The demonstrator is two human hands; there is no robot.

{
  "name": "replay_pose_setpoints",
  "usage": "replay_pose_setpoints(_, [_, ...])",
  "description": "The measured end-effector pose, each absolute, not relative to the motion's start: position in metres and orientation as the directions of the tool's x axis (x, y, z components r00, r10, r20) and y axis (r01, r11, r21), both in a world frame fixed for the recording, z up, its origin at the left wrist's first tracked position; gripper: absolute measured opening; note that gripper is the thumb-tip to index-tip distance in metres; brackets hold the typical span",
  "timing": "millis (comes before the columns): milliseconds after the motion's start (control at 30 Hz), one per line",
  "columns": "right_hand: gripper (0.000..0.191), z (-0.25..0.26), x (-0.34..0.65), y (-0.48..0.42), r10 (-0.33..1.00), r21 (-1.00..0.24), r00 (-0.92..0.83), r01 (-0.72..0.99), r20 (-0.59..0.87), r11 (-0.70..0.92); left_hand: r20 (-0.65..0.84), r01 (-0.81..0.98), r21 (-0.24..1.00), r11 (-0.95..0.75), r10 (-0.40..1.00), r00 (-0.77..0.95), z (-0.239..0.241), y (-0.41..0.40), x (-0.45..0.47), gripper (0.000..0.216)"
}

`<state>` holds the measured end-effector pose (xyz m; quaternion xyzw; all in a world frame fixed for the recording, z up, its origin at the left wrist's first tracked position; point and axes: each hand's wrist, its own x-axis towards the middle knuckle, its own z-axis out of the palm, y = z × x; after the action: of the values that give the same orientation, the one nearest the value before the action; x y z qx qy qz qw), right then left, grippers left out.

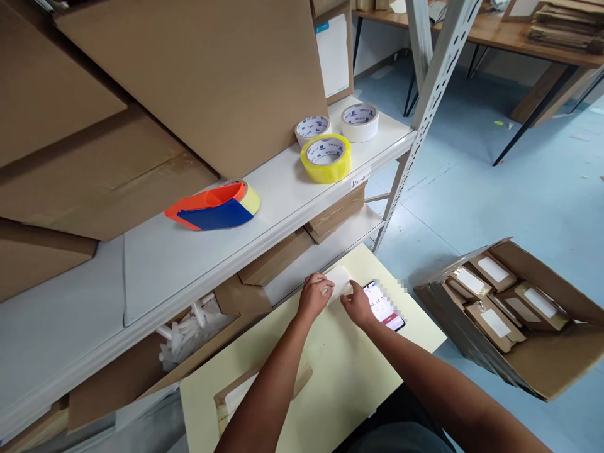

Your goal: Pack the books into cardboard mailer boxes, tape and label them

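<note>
A small white sheet of paper (pixel 338 278), perhaps a label, lies at the far end of the pale yellow table (pixel 330 371). My left hand (pixel 315 294) is closed, fingers pinching the sheet's left edge. On its right side, my right hand (pixel 357 305) grips the edge between curled fingers and thumb. Just right of that hand rests a phone (pixel 387 310) with a lit timer screen. A flat cardboard parcel (pixel 302 376) with a white label (pixel 238 394) is partly hidden beneath my left forearm.
On the metal shelf (pixel 283 182) stand an orange-and-blue tape dispenser (pixel 214 206), a yellow tape roll (pixel 326 165), two white rolls (pixel 361 129) and large cartons (pixel 202 75). An open carton (pixel 561 352) of labelled parcels (pixel 495 324) sits at the right. Behind is a wooden table (pixel 500 38).
</note>
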<state>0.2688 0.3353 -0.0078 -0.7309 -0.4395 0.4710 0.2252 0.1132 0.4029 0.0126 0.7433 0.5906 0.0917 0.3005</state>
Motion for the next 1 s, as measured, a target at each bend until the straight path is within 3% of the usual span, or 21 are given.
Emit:
replay_pose_setpoints(100, [0.065,-0.008,0.261,0.352,0.829,-0.683,0.207,0.483,-0.52,-0.549,-0.281,0.757,0.653,-0.013,0.924,0.259,0.005,0.417,0.12,0.023])
replay_pose_setpoints(333, [0.071,-0.015,0.266,0.38,0.851,-0.608,0.174,0.63,-0.496,-0.483,-0.421,0.684,0.704,0.193,0.889,0.182,-0.006,0.406,0.119,0.019])
replay_pose_setpoints(467, [0.072,-0.012,0.269,0.402,0.897,-0.66,-0.09,0.71,-0.434,-0.248,-0.543,0.629,0.671,0.394,0.838,0.054,-0.004,0.386,0.103,0.023])
replay_pose_setpoints(600, [0.074,-0.009,0.263,0.406,0.884,-0.64,-0.259,0.766,-0.39,-0.058,-0.567,0.558,0.653,0.512,0.819,-0.089,0.003,0.385,0.077,0.029])
replay_pose_setpoints(767, [0.103,-0.013,0.254,0.383,0.841,-0.59,-0.398,0.798,-0.367,0.12,-0.469,0.548,0.667,0.505,0.856,-0.217,0.013,0.399,0.048,0.034])
replay_pose_setpoints(1000, [0.086,-0.025,0.264,0.394,0.67,-0.494,-0.705,0.679,-0.234,0.543,-0.416,0.684,0.571,0.454,0.878,-0.236,0.022,0.389,0.027,0.033])
